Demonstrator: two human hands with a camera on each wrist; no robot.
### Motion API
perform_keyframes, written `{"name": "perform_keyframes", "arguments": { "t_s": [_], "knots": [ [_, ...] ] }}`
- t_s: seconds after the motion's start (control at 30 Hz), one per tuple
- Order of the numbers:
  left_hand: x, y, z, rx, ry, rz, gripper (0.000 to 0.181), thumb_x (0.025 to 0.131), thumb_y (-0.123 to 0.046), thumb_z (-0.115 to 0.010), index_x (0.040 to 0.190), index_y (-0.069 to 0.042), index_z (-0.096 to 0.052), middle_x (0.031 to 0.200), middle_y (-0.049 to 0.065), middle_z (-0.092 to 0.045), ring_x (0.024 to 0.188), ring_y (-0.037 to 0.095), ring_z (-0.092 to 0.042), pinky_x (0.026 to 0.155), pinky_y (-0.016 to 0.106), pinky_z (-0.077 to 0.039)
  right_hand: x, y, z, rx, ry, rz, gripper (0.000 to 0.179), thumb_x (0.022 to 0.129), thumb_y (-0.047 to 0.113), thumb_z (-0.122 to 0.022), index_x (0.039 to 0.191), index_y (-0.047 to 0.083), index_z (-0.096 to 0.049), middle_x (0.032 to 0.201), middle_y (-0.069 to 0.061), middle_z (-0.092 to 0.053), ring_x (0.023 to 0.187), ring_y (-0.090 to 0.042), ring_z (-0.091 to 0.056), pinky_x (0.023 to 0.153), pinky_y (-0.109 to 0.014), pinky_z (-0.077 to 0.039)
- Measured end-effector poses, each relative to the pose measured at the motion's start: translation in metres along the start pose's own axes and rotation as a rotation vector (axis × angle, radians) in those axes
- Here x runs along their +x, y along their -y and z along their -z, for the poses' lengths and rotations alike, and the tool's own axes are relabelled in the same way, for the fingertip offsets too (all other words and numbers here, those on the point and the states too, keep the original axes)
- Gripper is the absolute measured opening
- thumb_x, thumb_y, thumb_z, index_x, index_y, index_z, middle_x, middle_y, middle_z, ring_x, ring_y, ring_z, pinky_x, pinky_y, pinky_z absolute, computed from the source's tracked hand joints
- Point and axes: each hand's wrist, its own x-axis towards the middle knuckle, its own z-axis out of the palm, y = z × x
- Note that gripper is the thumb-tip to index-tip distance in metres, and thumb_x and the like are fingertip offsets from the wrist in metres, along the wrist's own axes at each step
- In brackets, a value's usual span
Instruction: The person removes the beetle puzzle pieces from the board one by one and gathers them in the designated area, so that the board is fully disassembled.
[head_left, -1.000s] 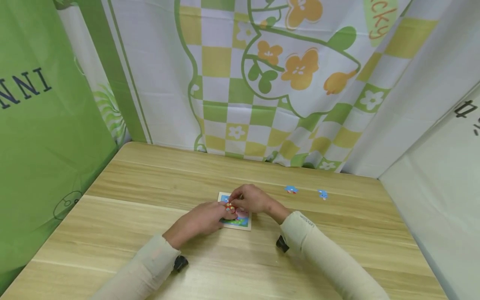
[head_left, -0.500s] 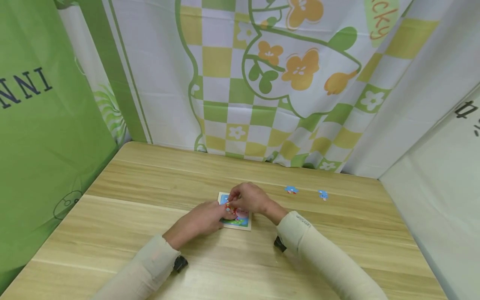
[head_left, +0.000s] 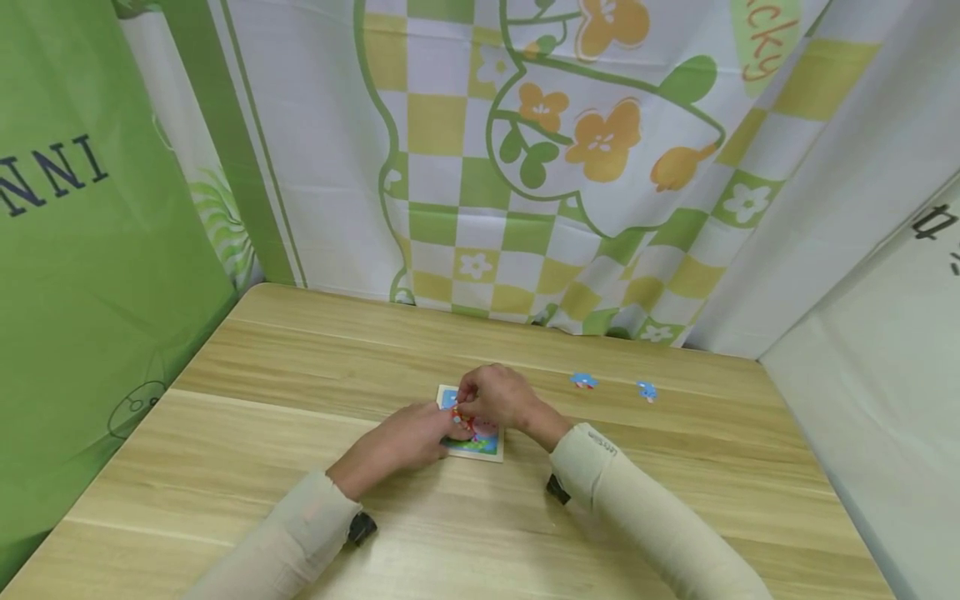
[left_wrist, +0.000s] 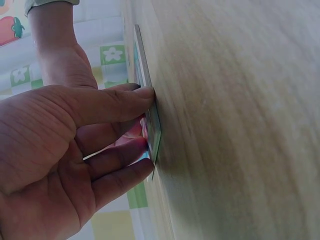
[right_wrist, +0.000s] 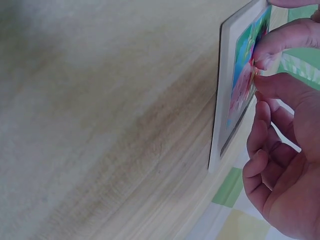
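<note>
At the far right of the worktop (head_left: 480,542) lie two loose blue pieces (head_left: 583,381), apart from each other and from the hands, with the checked curtain (head_left: 442,192) hanging behind. The puzzle board (right_wrist: 227,75) lies flat near the worktop's middle, its upper left part largely hidden from the head view by the hands. The left hand (head_left: 415,435) reaches in from the left, palm down, its fingers loosely extended and touching the board. The right hand (head_left: 498,396) arches over from the right, thumb and index finger brought together at the picture; whether they grip a piece I cannot tell. The right wrist view adds the pink figure and the board's pale rim; the left wrist view shows the thumb against the board's thin edge.
</note>
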Motion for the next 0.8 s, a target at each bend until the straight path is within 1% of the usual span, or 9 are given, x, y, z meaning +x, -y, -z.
{"name": "perform_keyframes", "arguments": {
  "t_s": [0.13,0.3,0.43,0.57,0.67,0.8],
  "knots": [
    [0.000,0.000,0.000,0.013,-0.007,-0.011,0.041,0.088,-0.004,-0.080,0.126,-0.018,-0.076,0.130,0.005,-0.069,0.106,0.026,-0.068,0.083,0.042,-0.057,-0.001,0.000,0.000,-0.038,-0.013,0.009,0.009,0.088,0.024,-0.083,0.084,0.023,-0.075,0.082,0.013,-0.070,0.073,-0.004,-0.058,0.066,-0.030,-0.050],
    [0.000,0.000,-0.001,0.033,-0.009,-0.022,0.040,0.086,-0.004,-0.081,0.124,-0.018,-0.077,0.126,0.003,-0.071,0.106,0.026,-0.068,0.085,0.042,-0.057,-0.002,-0.001,-0.001,-0.060,-0.034,0.036,0.009,0.087,0.024,-0.083,0.084,0.023,-0.075,0.083,0.012,-0.070,0.072,-0.004,-0.058,0.064,-0.029,-0.050],
    [0.001,0.001,-0.001,0.023,-0.016,-0.016,0.038,0.085,-0.004,-0.082,0.120,-0.018,-0.079,0.120,0.001,-0.074,0.098,0.020,-0.068,0.081,0.039,-0.057,-0.002,-0.002,0.001,-0.073,-0.060,0.051,0.007,0.086,0.025,-0.082,0.086,0.021,-0.076,0.085,0.011,-0.070,0.074,-0.005,-0.059,0.066,-0.029,-0.050],
    [0.002,0.002,-0.001,-0.005,-0.020,0.004,0.035,0.085,-0.005,-0.082,0.118,-0.017,-0.080,0.116,0.001,-0.075,0.088,0.014,-0.064,0.077,0.037,-0.056,-0.002,-0.005,0.005,-0.073,-0.088,0.028,0.008,0.086,0.025,-0.083,0.085,0.022,-0.075,0.085,0.011,-0.068,0.075,-0.006,-0.059,0.066,-0.030,-0.051],
    [0.002,0.002,-0.002,-0.017,-0.014,0.022,0.035,0.085,-0.006,-0.082,0.118,-0.018,-0.080,0.116,0.002,-0.075,0.090,0.016,-0.065,0.079,0.038,-0.056,-0.005,-0.009,0.009,-0.066,-0.089,0.011,0.010,0.086,0.026,-0.084,0.085,0.023,-0.074,0.085,0.012,-0.068,0.075,-0.006,-0.059,0.066,-0.031,-0.051],
    [0.003,0.002,-0.002,-0.015,-0.012,0.026,0.034,0.086,-0.006,-0.081,0.117,-0.018,-0.080,0.114,0.001,-0.075,0.090,0.017,-0.066,0.078,0.038,-0.055,-0.010,-0.017,0.014,-0.072,-0.094,-0.007,0.010,0.088,0.028,-0.084,0.087,0.022,-0.075,0.085,0.012,-0.068,0.076,-0.006,-0.059,0.066,-0.030,-0.051]
  ]
}}
